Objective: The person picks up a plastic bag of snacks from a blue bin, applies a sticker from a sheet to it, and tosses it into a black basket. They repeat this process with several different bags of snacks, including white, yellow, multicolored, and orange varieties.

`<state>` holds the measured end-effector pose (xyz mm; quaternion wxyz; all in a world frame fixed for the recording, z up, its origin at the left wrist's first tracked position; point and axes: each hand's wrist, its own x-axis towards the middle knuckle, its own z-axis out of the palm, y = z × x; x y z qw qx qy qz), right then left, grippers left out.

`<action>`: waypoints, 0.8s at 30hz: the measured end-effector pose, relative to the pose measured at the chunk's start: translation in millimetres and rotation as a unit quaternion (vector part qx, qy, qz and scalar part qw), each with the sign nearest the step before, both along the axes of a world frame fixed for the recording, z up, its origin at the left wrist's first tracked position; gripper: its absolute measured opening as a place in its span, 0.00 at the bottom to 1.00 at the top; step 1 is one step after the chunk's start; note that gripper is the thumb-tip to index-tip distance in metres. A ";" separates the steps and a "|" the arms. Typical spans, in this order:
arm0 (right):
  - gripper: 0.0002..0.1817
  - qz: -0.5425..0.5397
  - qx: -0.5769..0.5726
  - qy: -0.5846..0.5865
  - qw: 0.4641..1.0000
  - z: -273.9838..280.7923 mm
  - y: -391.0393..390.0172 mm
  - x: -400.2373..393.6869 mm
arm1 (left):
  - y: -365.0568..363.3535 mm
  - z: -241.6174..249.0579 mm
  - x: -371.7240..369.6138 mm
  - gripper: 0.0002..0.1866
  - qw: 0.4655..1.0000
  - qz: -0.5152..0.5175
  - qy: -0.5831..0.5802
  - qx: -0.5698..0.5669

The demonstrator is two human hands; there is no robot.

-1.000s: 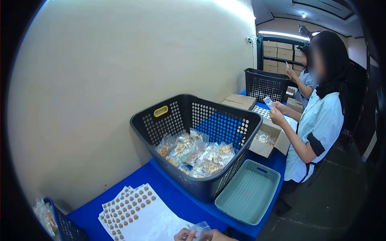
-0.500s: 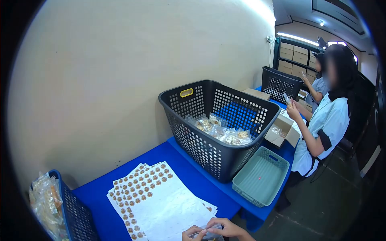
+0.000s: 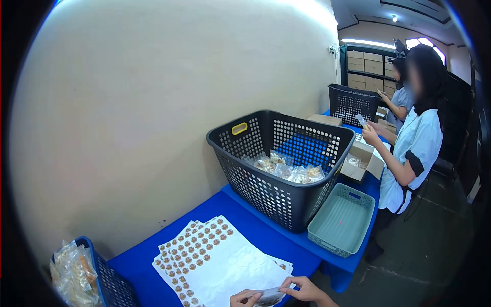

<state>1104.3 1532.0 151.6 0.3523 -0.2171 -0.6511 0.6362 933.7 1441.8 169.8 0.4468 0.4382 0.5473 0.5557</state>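
At the bottom edge, a clear plastic bag (image 3: 269, 295) is stretched between my two hands, and its lower part falls outside the view. My left hand (image 3: 245, 298) pinches one top corner. My right hand (image 3: 305, 289) grips the opposite corner between thumb and fingers. What the bag holds is mostly hidden, though something dark shows low in it. Just beyond my hands lie overlapping sticker sheets (image 3: 220, 261). Round brown stickers remain along their left and upper parts, while much of the top sheet is bare white backing.
A large black basket (image 3: 266, 197) holds several filled bags. Beside it are a green tray (image 3: 340, 220) and an open carton (image 3: 362, 158). A blue basket (image 3: 115, 281) full of bags stands at left. Two co-workers (image 3: 417, 138) handle small packets along the blue table (image 3: 204, 207).
My hands have moved apart, drawing the bag's top edge out between them. The camera view has shifted, so the table things sit slightly lower and mostly further right.
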 end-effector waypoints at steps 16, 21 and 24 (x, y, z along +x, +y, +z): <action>0.21 0.101 0.001 0.184 0.978 51.0 -51.8 -84.6 | -18.4 1.1 -6.4 0.23 0.969 0.181 0.053 0.160; 0.20 -0.114 0.239 -0.039 0.963 54.3 -33.6 -71.2 | -13.6 25.7 -16.6 0.25 0.960 0.237 -0.093 0.113; 0.07 -0.289 0.229 -0.019 0.929 72.5 -12.9 -69.8 | -11.0 35.1 -15.6 0.24 0.983 0.143 -0.096 0.066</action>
